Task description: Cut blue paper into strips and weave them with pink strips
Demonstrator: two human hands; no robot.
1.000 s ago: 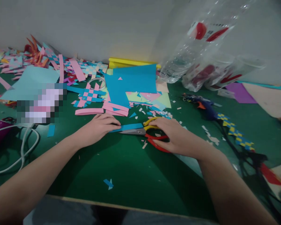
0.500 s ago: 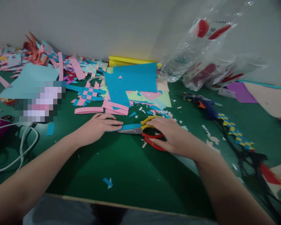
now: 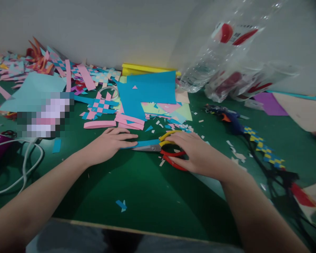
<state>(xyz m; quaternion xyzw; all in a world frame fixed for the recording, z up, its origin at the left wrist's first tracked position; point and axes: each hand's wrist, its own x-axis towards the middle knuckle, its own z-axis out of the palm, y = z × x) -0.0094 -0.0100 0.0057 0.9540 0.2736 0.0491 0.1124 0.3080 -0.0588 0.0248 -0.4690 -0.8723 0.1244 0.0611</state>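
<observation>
My left hand (image 3: 113, 143) lies low over the table, its fingertips holding the left part of a narrow blue paper strip (image 3: 147, 143). A pair of scissors (image 3: 149, 148) with red and yellow handles is gripped in my right hand (image 3: 196, 153), fingers in and around the loops. Their blades point left and run along the strip's near edge, the tips close to my left fingertips. The strip's left end is partly hidden under my left hand. Folded pink paper strips (image 3: 130, 122) lie just beyond, and small paper scraps (image 3: 171, 126) are scattered behind the scissors.
A large blue sheet (image 3: 155, 88) rests on other papers at the back. Clear plastic bottles (image 3: 213, 59) and plastic cups (image 3: 268, 79) stand against the wall. To the left are a blurred-out phone (image 3: 51, 114) and a white cable (image 3: 25, 168). A woven blue-yellow strip (image 3: 264, 147) lies right.
</observation>
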